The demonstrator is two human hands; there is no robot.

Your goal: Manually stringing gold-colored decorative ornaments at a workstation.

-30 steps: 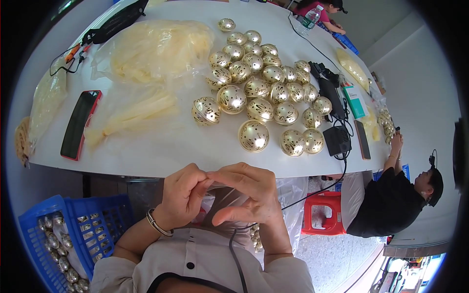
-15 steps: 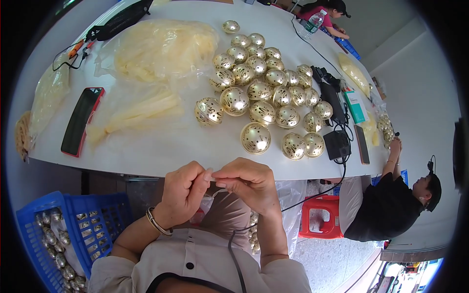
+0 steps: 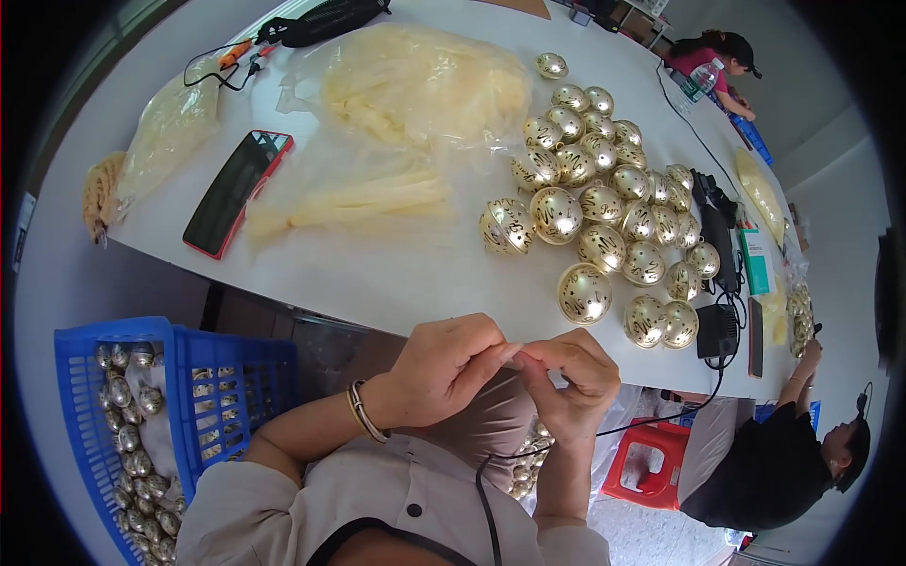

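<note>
My left hand (image 3: 451, 370), with two bracelets on its wrist, and my right hand (image 3: 572, 377) meet fingertip to fingertip in front of the table's near edge. Both are closed in a pinch; whatever lies between the fingertips is too small and hidden to name. Beyond my right hand, a group of shiny gold ball ornaments (image 3: 585, 293) with dark cut-out patterns rests on the white table (image 3: 377, 283). A bundle of pale yellow ribbon-like strips (image 3: 363, 206) lies to their left, below a clear bag of similar yellow material (image 3: 425, 90).
A red-edged phone (image 3: 238, 195) lies at the left. A blue crate (image 3: 179, 377) of gold balls stands lower left. A black power adapter (image 3: 717, 330) trails a cable past my right arm. Two other people, one near a red stool (image 3: 651, 467), sit at the right and far right.
The view has turned, so table and crate sit further right in the picture. My hands stay pinched together; the pale bit seen between them earlier no longer shows clearly.
</note>
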